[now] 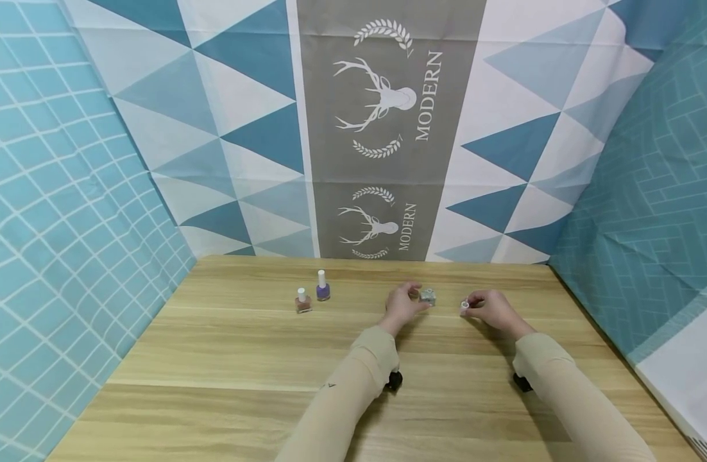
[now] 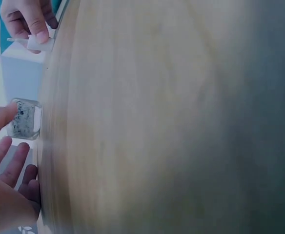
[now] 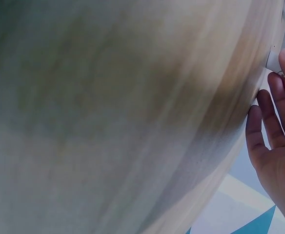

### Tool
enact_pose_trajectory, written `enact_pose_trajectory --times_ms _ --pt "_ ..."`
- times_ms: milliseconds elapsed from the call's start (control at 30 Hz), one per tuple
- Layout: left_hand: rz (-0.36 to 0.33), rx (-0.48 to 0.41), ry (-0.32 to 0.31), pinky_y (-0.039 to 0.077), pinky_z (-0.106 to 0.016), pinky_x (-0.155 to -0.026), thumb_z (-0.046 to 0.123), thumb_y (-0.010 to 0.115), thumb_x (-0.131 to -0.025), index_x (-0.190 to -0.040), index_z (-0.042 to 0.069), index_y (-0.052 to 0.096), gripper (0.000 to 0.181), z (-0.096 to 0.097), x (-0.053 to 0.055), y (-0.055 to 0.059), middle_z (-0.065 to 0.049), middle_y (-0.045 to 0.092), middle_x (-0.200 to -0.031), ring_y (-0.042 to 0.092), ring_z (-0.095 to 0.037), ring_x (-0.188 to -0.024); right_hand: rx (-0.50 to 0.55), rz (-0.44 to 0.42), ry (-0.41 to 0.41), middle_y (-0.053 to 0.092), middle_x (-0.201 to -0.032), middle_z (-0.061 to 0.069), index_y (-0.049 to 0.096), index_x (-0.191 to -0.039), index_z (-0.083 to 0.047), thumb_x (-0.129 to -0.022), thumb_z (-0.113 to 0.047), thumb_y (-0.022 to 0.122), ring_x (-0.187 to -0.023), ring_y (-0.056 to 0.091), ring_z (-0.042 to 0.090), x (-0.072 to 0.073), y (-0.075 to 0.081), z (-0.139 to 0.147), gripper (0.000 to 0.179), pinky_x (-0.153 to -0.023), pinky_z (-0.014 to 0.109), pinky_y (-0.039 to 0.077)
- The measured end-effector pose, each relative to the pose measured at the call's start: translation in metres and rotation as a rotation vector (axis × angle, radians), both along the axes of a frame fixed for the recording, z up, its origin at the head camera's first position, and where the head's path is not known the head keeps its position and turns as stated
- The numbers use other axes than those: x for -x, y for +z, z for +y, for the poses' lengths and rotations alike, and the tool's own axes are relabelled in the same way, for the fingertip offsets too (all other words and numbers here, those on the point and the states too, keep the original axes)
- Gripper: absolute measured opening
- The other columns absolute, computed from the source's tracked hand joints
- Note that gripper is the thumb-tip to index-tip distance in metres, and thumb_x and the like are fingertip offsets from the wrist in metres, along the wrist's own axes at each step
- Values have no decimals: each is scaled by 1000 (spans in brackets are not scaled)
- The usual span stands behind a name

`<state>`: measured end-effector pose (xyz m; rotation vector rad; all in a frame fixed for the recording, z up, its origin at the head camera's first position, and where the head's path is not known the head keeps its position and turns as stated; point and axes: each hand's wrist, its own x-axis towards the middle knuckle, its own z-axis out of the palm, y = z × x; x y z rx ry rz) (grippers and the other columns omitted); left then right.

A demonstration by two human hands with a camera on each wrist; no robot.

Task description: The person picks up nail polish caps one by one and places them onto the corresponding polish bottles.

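An uncapped nail polish bottle (image 1: 427,296) with grey, speckled contents stands upright on the wooden table. Around its near left side is my left hand (image 1: 402,303); in the left wrist view the thumb overlaps the glass of the bottle (image 2: 24,119) while the other fingers spread loosely apart. To the right, my right hand (image 1: 494,309) pinches a white nail polish cap (image 1: 464,308) between thumb and fingers. The left wrist view has the cap (image 2: 41,44) with its wide end down at the tabletop and its thin brush pointing up.
Farther left on the table (image 1: 226,359) stand two capped bottles, a pinkish-brown nail polish (image 1: 303,304) and a purple nail polish (image 1: 323,292). A patterned cloth backdrop (image 1: 376,128) rises along the back edge, with tiled-pattern cloths at both sides.
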<state>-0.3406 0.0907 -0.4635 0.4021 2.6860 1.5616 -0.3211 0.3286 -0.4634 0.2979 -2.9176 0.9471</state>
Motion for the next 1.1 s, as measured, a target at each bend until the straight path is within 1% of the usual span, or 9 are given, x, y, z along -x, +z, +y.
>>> enact_pose_trajectory --times_ms 167,267,400,533,700,833,900,1000,1100 --pt "37 64 62 36 -40 -91 17 77 -77 -114 8 65 40 6 -1 -1 -5 68 -101 54 -22 -98 2 -4 -10 68 -90 7 70 -92 -4 -81 -19 75 -90 64 27 1 0 0 20 -78 43 51" --pt "54 95 99 35 -40 -89 17 78 -76 -108 10 68 34 9 0 -4 -3 69 -99 53 -22 -97 -3 -8 -11 67 -90 7 70 -92 -4 -81 -19 75 -90 64 27 1 1 0 20 -79 43 51" --pt "55 107 146 35 -39 -89 16 77 -77 -102 13 70 26 13 2 -7 1 69 -95 54 -21 -97 -7 -9 -6 67 -90 7 69 -92 -4 -81 -20 75 -90 64 27 1 1 -1 20 -78 43 52" --pt "55 96 175 35 -39 -88 16 76 -78 -98 14 71 20 15 1 -8 3 69 -92 54 -20 -97 -8 -8 -3 67 -89 6 69 -91 -5 -81 -19 75 -90 65 26 0 1 -1 19 -78 42 51" --pt "60 75 190 36 -40 -88 14 77 -77 -93 14 72 17 15 1 -7 3 70 -89 56 -19 -96 -16 -8 3 67 -88 5 69 -90 -6 -81 -20 74 -90 64 26 1 1 -1 17 -77 42 51" --pt "67 68 190 38 -37 -86 12 78 -76 -92 13 72 17 13 0 -5 2 70 -87 60 -16 -90 -27 -14 6 67 -88 6 69 -90 -5 -82 -19 74 -88 63 24 3 2 -2 17 -76 41 51" --pt "63 64 184 41 -34 -84 11 78 -76 -92 12 72 17 11 0 -4 2 70 -87 61 -14 -86 -32 -19 3 67 -87 5 69 -90 -5 -81 -19 74 -86 63 22 3 3 -3 17 -75 39 51" --pt "47 36 170 46 -28 -78 8 77 -76 -92 9 72 17 8 0 -2 0 69 -86 61 -13 -80 -35 -18 12 67 -86 6 69 -90 -3 -81 -18 74 -82 62 20 3 5 -4 18 -73 37 51" --pt "32 -5 148 48 -24 -71 5 76 -77 -92 6 72 16 5 0 1 -2 68 -84 59 -11 -75 -26 -27 8 67 -85 6 69 -90 -2 -81 -18 74 -80 61 19 1 9 -6 19 -72 35 51"
